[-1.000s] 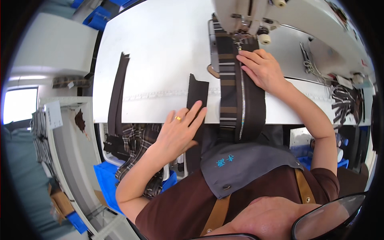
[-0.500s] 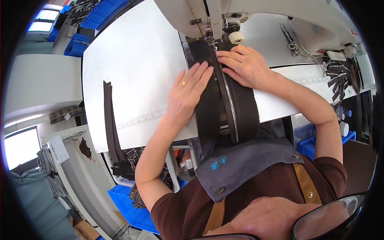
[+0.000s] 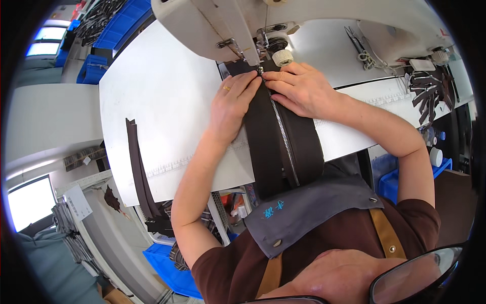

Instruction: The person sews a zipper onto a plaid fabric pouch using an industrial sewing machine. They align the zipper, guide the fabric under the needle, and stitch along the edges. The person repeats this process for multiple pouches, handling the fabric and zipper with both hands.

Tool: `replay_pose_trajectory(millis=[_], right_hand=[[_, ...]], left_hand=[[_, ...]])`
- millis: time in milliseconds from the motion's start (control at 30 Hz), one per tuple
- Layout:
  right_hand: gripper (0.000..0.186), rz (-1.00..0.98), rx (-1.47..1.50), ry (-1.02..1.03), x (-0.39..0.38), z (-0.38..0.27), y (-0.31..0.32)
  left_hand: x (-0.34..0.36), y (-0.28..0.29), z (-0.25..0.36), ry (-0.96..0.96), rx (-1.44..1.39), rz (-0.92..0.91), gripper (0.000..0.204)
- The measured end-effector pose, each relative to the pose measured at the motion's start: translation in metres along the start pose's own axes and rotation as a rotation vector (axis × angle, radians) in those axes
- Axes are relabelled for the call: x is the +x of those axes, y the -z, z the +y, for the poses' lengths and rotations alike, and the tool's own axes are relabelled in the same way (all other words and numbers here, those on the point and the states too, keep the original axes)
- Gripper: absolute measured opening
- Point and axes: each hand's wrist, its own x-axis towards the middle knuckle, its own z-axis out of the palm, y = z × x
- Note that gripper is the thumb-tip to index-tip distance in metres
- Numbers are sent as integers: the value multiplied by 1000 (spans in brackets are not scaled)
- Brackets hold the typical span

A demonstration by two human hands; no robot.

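A dark brown fabric piece (image 3: 260,147) lies under the sewing machine (image 3: 217,30) and hangs over the table's near edge. Down it runs a metal-toothed zipper (image 3: 282,130), its upper end just below the presser foot. My left hand (image 3: 233,101) is closed at the zipper's left side, fingertips bunched on the fabric near the foot. From the right, my right hand (image 3: 305,91) has its fingers bent and closed on the zipper's edge, opposite the left fingertips. What lies under the fingertips is hidden.
A dark folded strip (image 3: 136,167) rests at the table's left. Tweezers or snips (image 3: 357,45) lie beyond my right hand, near the machine's base. Short zippers (image 3: 428,91) hang in a bunch at the far right. Blue bins (image 3: 169,271) and a white basket stand below the table.
My left hand has moved from lying flat on the fabric to closing its fingertips by the zipper. The fabric and zipper top sit closer under the foot; my view has shifted slightly.
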Motion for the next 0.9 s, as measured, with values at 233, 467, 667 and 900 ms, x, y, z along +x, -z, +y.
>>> replay_pose_trajectory(millis=[233,467,667,900], right_hand=[[22,-12,24,-13,-1,2,0],[22,-31,29,-21,-1,1,2],[22,-54,58,-29,-1,0,3],[20,-4,60,-9,-2,2,-2]], left_hand=[[4,0,-4,11,-27,6,34],[5,-1,-6,43,-61,9,33],[6,-1,-7,39,-62,8,33],[4,6,-3,79,3,-106,48]])
